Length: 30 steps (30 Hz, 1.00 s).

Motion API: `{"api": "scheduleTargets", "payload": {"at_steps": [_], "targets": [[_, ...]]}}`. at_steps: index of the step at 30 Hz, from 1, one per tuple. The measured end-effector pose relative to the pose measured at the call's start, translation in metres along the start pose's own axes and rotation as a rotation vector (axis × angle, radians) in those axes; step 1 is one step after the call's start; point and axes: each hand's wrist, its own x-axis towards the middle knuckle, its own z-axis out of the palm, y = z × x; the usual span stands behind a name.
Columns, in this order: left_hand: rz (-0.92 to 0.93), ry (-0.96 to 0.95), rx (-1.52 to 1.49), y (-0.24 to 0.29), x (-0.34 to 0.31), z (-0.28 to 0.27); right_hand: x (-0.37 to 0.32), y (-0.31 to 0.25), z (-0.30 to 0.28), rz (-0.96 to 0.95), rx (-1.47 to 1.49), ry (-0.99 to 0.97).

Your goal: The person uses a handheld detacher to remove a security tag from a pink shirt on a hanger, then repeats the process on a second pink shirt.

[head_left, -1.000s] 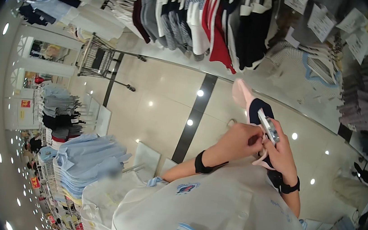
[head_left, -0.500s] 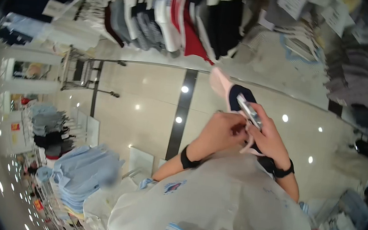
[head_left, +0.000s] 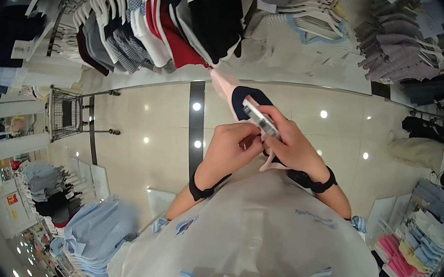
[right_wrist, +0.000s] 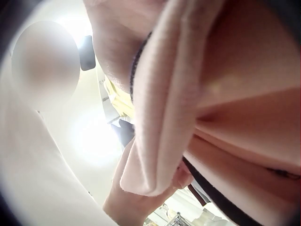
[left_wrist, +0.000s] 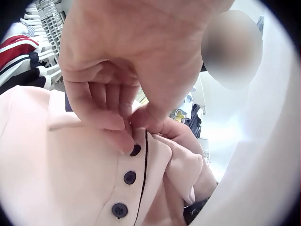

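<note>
A pale pink garment with a navy part (head_left: 222, 86) is held in front of the white shirt. My left hand (head_left: 229, 150) pinches its edge, and in the left wrist view those fingers (left_wrist: 120, 136) are at the top dark button (left_wrist: 135, 150) of the placket, with more buttons below. Close beside it, my right hand (head_left: 300, 150) grips the garment and a white and silver object (head_left: 260, 118), too small to identify. In the right wrist view folded pink cloth (right_wrist: 160, 108) hides most of that grip.
Clothes on white hangers (head_left: 147, 26) hang along a rack at the top. A wire cart (head_left: 64, 115) stands on the tiled floor (head_left: 141, 124) at left. Blue shirts (head_left: 96, 233) hang lower left, folded or hung clothes (head_left: 400, 252) lower right. A person's trousers (head_left: 420, 152) show at right.
The head view has turned, so racks, cart and hands all sit further left in it. Both hands keep their hold on the garment.
</note>
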Motion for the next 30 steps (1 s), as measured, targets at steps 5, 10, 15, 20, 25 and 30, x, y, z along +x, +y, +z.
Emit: {"api": "scheduleTargets", "payload": {"at_steps": [5,10,15,20,25,30], "targets": [[-0.019,-0.046,-0.043,0.001,0.004,0.0,0.0,0.01,-0.003,-0.036,0.003,0.04],[0.02,-0.001,-0.108,0.004,-0.001,0.003,0.001,0.009,-0.013,-0.041,0.209,0.133],[0.008,0.024,-0.121,-0.004,-0.002,-0.003,0.001,-0.003,-0.027,0.001,0.317,0.171],[0.027,-0.014,-0.131,0.006,0.003,0.001,0.005,-0.003,-0.022,0.014,0.482,0.155],[0.067,-0.001,-0.12,0.007,0.006,0.0,0.009,0.003,-0.014,-0.023,0.534,0.173],[0.067,0.001,-0.16,0.001,0.006,-0.001,0.011,0.0,-0.009,-0.041,0.523,0.184]]}}
